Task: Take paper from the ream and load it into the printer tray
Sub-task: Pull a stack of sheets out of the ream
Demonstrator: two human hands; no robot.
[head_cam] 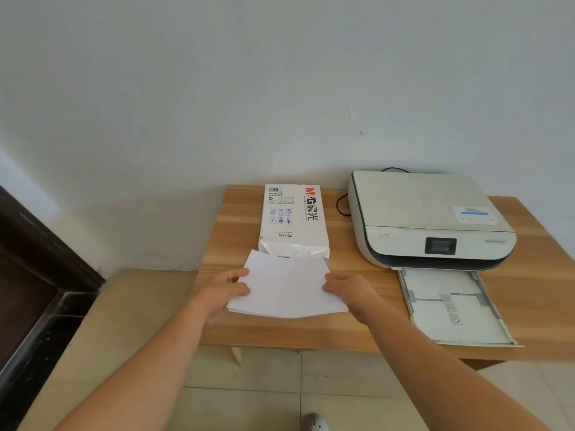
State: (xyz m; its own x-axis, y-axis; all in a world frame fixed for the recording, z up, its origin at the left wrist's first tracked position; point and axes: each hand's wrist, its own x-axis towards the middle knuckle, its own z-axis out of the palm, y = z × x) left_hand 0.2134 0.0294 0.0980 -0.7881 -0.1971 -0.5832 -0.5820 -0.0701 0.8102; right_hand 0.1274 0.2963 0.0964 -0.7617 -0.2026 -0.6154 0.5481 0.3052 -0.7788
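A thin stack of white paper [287,286] is held just above the wooden table, in front of the ream's torn open end. My left hand [225,290] grips its left edge and my right hand [348,289] grips its right edge. The white ream pack [294,217] with red and black print lies lengthwise behind the sheets. To the right stands the white printer [426,216]. Its paper tray [451,306] is pulled out toward me and lies flat, with no paper in it.
The wooden table [357,334] stands against a pale wall. A black cable [340,203] loops behind the printer. A dark door frame [40,275] is at the left. Tiled floor lies below, with a white shoe [315,423] at the bottom edge.
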